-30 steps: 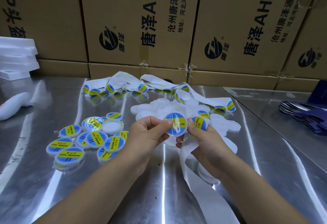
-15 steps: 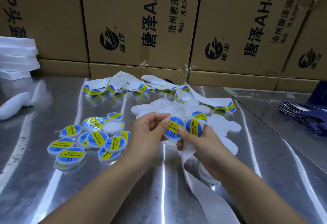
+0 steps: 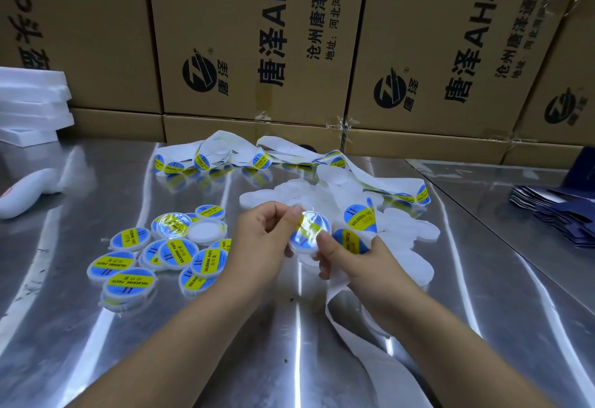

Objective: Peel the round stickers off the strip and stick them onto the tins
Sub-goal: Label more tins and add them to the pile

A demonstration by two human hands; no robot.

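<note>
two hands meet on one tin (image 3: pixel 309 232) at the centre of the frame. the left hand (image 3: pixel 262 235) pinches its upper left rim with curled fingers. the right hand (image 3: pixel 357 266) presses a thumb on its lower right edge, while its curled fingers grip the strip (image 3: pixel 370 362). a sticker already covers the tin's lid, though glare washes out most of the print.

the strip's long axis runs from the right hand down toward the lower right of the frame. the next sticker (image 3: pixel 349 241) sits on it just right of the tin.

the labelled tins (image 3: pixel 151 262) lie at centre left, nearer the left hand, so setting this one down looks like that hand's job. the bare white tins (image 3: pixel 409 230) lie at centre right, behind the right hand.

the stickers read "soldering paste" and "ii" on a yellow band over blue. the cartons (image 3: pixel 257 37) across the top carry a round logo, "唐泽 ah4" and a smaller line beginning "沧州唐泽通信".
</note>
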